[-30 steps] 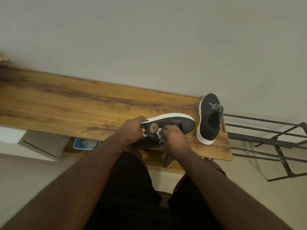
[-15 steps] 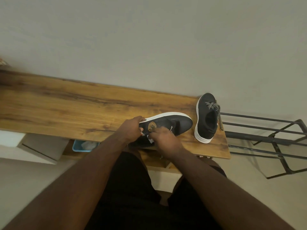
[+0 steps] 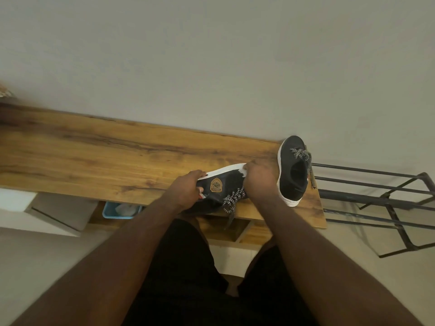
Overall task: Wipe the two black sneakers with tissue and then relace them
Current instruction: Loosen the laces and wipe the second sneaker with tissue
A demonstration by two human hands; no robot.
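Left hand grips the heel of a tilted black sneaker on the worktop. Right hand apparently presses white tissue against its toe. Second sneaker stands just beside.

This looks like a home, most likely an entry or hallway corner. A long wood-grain bench stands against a plain pale wall, with open cubbies under its top; one cubby holds a small blue tray. Just right of the bench stands a black metal shoe rack with bare rails. Left of the bench, lower down, sits a white cabinet. The floor is pale.
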